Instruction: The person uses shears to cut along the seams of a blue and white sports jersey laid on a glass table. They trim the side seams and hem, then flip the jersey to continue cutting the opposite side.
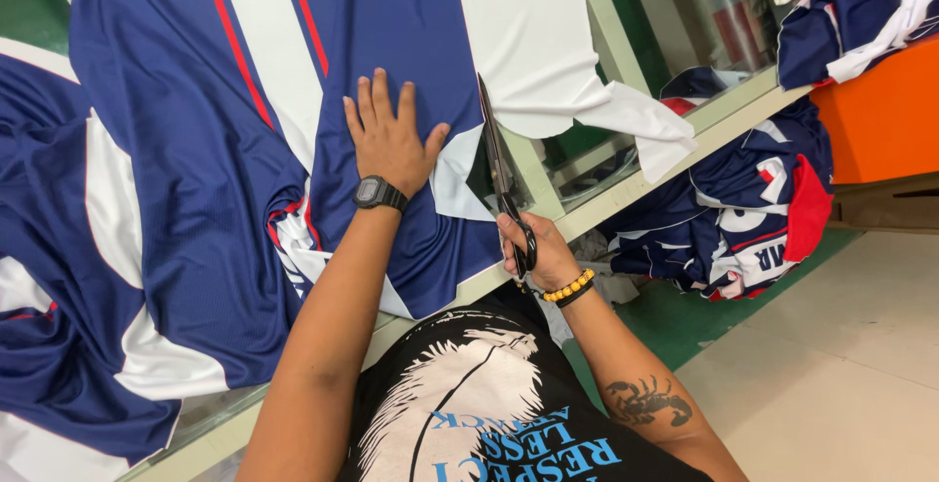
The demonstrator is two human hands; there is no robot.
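At the near edge of the surface, from the person outward:
Right hand: the right hand (533,247) is closed through the black handles of the scissors (501,181), a beaded bracelet at the wrist.
Scissors: long blades point away from the person, running along the right edge of the blue fabric, beside the left thumb; whether the blades stand parted cannot be told.
Left hand: the left hand (389,135) lies flat with fingers spread wide on the fabric, gripping nothing, a black digital watch (378,193) on its wrist.
Fabric: the navy fabric (196,198) with white panels and thin red stripes is spread over the surface (675,164), bunched in folds towards the left.
White piece: a white cloth piece (558,62) lies just beyond the scissor tips, one corner drooping over the surface's edge.
Floor pile: a heap of matching blue, white and red garments (729,213) sits under the surface's far end.
Far right: an orange box (880,115) carries more folded cloth.
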